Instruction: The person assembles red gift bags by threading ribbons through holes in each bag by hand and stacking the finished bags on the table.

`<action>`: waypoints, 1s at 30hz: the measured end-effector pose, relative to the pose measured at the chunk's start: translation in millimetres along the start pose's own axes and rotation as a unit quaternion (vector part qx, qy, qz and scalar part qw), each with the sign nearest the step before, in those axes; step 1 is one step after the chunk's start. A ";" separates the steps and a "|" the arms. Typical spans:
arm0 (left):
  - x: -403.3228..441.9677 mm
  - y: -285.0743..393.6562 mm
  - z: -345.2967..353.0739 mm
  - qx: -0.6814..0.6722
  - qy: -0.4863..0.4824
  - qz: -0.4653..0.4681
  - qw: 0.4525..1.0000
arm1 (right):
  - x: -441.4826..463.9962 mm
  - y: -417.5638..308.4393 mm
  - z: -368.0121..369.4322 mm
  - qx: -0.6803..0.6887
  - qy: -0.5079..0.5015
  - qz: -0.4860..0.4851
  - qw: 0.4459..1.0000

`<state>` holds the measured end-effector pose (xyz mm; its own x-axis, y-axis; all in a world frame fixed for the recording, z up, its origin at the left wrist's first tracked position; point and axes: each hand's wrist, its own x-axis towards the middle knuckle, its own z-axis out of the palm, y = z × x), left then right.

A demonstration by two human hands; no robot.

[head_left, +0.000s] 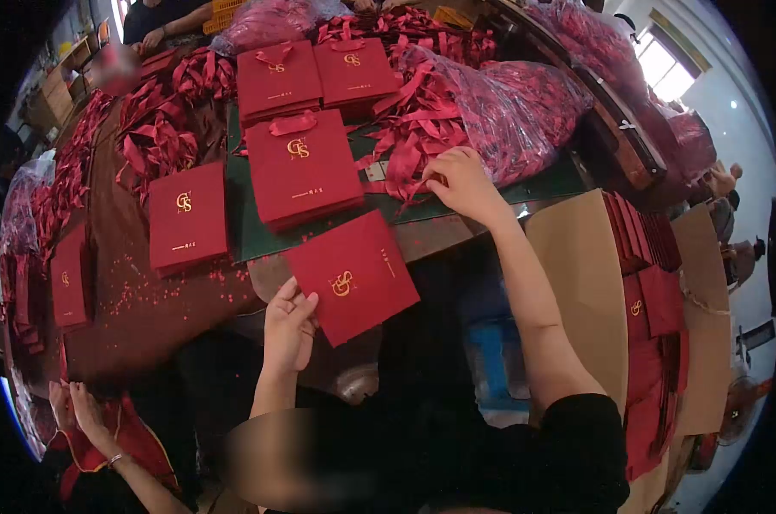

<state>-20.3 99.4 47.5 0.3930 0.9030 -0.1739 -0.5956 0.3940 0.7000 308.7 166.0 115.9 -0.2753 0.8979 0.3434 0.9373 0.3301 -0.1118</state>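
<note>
My left hand (292, 324) grips a flat red paper bag (353, 278) by its lower left edge, thumb in front. The bag is turned on its side, with gold letters and no ribbon handle visible on it. Further forward, my right hand (467, 182) is closed in a pinch at the edge of a heap of red ribbons (413, 141). These ribbons spill out of a clear plastic sack (525, 116). A stack of red bags with a ribbon handle (306, 171) stands just beyond the held bag, on a green mat (242, 231).
More red bags (189, 218) stand on the brown table, among red scraps (139, 287). A cardboard box (581, 283) packed with red bags is at my right. At lower left, a co-worker's hands (79, 411) handle a ribbon. Another person's arm (178, 26) shows across the table.
</note>
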 end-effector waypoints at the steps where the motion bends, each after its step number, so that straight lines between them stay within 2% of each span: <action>1: -0.2 -1.0 -1.0 0.000 0.001 -0.002 1.000 | -2.4 1.8 2.5 0.001 -0.001 0.001 1.000; 4: -1.2 -3.7 -2.8 0.017 0.001 0.008 1.000 | -8.0 -2.8 7.6 -0.067 0.001 -0.004 0.998; 6: -0.5 -3.4 0.1 0.025 0.009 0.018 0.999 | -12.3 -17.0 7.2 0.006 0.093 -0.060 0.994; 10: 0.6 -4.0 -4.1 0.028 0.021 0.000 0.999 | -27.5 -39.0 10.6 0.213 -0.031 -0.064 0.974; 13: 0.6 -4.7 -5.1 0.032 0.006 0.001 0.999 | -35.9 -45.2 29.2 0.176 -0.055 -0.056 0.981; 17: 1.7 -7.0 -7.8 0.019 0.007 0.006 1.000 | -42.4 -51.3 42.7 0.202 -0.026 -0.012 0.979; 21: 1.8 -9.3 -8.6 0.030 0.013 0.002 0.999 | -47.2 -52.6 55.8 0.207 0.044 -0.027 0.977; 24: 2.1 -11.0 -10.6 0.046 0.011 0.010 0.999 | -45.2 -61.4 52.2 0.127 0.178 0.002 0.976; 26: 0.8 -10.6 -7.5 0.069 0.019 0.026 0.997 | -46.2 -67.1 47.8 0.230 0.242 0.034 0.942; 27: 0.0 -10.1 -5.0 0.069 0.020 0.025 0.997 | -49.5 -73.6 52.3 0.402 0.258 0.091 0.874; 29: -0.4 -9.3 -0.4 0.074 0.041 0.046 0.995 | -52.6 -108.0 36.0 0.604 0.182 0.158 0.759; 30: 0.4 -10.2 -1.4 0.075 0.042 0.044 0.995 | -53.1 -122.6 37.6 0.597 0.153 0.154 0.772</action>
<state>-15.1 95.9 39.4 0.2796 0.9466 -0.1609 -0.5110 0.2886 0.8097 200.4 88.7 76.3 0.1553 0.9371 0.3126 0.0326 0.3114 -0.9497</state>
